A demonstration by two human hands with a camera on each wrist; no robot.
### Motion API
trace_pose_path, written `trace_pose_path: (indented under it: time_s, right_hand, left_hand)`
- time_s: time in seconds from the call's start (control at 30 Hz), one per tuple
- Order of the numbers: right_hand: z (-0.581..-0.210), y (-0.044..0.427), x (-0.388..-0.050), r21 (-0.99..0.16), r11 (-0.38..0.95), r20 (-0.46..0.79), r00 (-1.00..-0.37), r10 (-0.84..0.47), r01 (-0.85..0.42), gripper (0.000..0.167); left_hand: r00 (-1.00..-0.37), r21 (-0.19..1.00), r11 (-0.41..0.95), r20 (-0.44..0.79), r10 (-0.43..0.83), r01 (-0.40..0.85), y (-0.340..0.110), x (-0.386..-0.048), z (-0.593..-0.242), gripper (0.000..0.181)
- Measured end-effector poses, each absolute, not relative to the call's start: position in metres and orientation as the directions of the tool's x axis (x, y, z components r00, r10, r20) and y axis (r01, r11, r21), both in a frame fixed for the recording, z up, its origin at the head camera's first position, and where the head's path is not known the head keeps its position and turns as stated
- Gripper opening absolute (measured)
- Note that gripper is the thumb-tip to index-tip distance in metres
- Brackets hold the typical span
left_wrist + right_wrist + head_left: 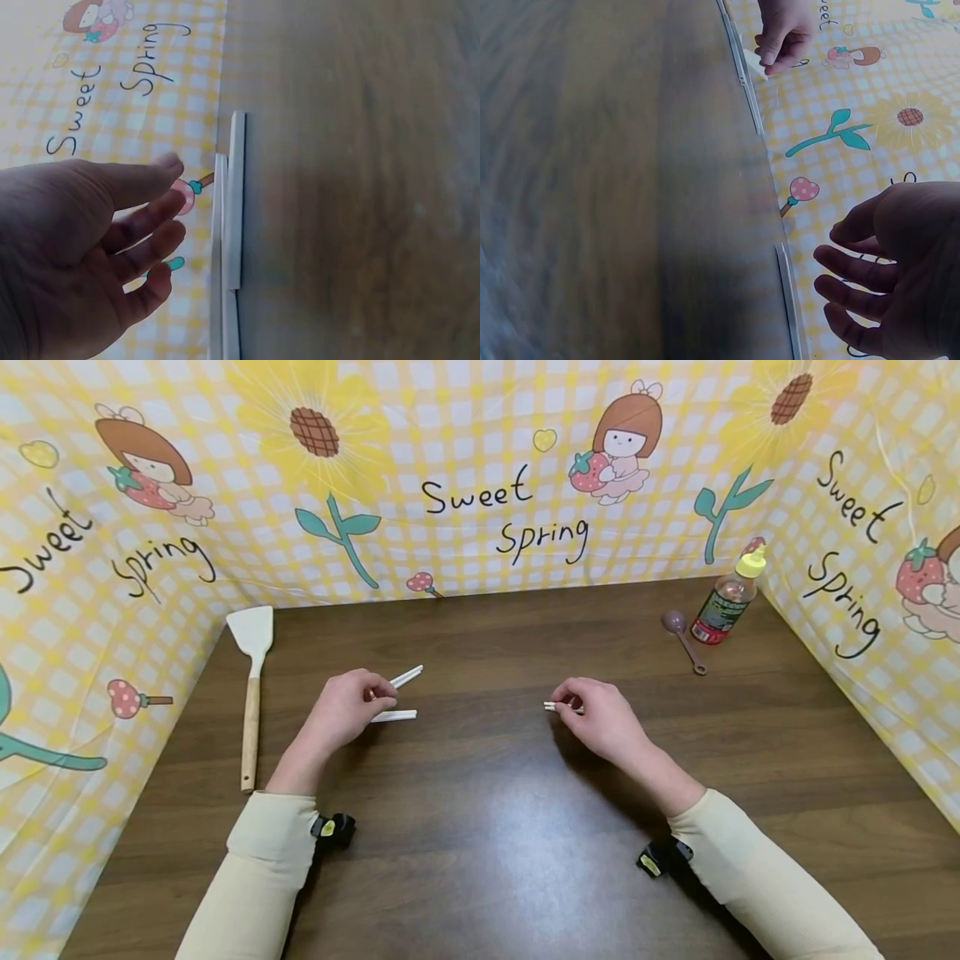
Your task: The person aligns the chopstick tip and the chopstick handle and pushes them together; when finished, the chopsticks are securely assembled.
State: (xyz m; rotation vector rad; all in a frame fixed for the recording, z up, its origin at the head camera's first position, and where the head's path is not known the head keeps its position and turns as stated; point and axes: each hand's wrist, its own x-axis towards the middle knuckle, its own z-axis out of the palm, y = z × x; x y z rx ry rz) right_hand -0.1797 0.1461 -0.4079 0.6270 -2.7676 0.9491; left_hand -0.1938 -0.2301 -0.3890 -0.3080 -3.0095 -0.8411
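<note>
Your left hand (347, 706) and right hand (600, 714): both empty, fingers loosely bent. On the brown wood-grain table (465, 802): two sets of slim white sticks (395, 716) by your left, one by your right; per-set count unclear.

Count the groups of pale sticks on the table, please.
3: a farther group and a nearer group by the left hand, and a partly covered group by the right hand. More sticks may be hidden behind the hands.

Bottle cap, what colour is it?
The bottle cap is yellow; it shows best in the head view.
</note>
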Motion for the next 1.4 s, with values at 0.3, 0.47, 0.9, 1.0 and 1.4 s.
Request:
trace_pose_path:
  time_s: [0.3,0.47,0.9,1.0,1.4]
  right_hand:
    - [-0.41,0.149,-0.183,-0.508,0.761,0.223,-0.915,-0.337,-0.404,0.006]
    - [-0.41,0.15,-0.184,-0.483,0.778,0.209,-0.916,-0.343,-0.402,0.007]
    - [-0.414,0.151,-0.184,-0.449,0.799,0.173,-0.917,-0.36,-0.399,0.007]
    - [-0.414,0.151,-0.183,-0.443,0.795,0.184,-0.91,-0.371,-0.414,0.008]
    - [-0.414,0.152,-0.182,-0.416,0.801,0.222,-0.903,-0.369,-0.43,0.009]
  left_hand:
    - [-0.953,0.502,0.817,0.052,0.298,0.282,-0.222,-0.192,-0.389,0.004]
    - [-0.951,0.507,0.818,0.01,0.308,0.27,-0.22,-0.191,-0.389,0.005]
    - [-0.941,0.468,0.839,-0.04,0.335,0.278,-0.222,-0.193,-0.396,0.005]
    - [-0.941,0.462,0.844,-0.052,0.334,0.273,-0.222,-0.193,-0.397,0.006]
    - [-0.944,0.425,0.858,-0.027,0.33,0.287,-0.221,-0.193,-0.397,0.003]
